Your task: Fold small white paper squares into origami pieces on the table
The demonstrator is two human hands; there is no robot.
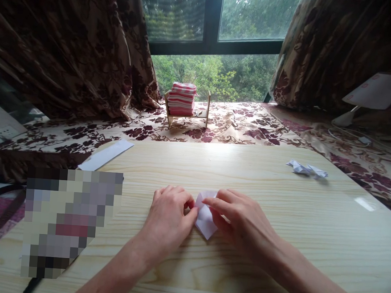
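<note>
A small folded piece of white paper (206,223) lies on the wooden table in front of me, between my two hands. My left hand (170,212) is closed, its thumb and curled index finger pinching the paper's left edge. From the other side, my right hand (240,214) grips the paper's right part, its index finger reaching across the top. That hand covers the upper right of the paper. The ends of its other fingers are hidden.
Folded white paper pieces (307,169) lie on the table (309,248) at the far right. A white paper strip (108,155) rests at its left corner, near a pixelated object (66,222). Beyond stand a small rack (208,109) of folded red-striped cloths (182,99) and a lamp (376,92).
</note>
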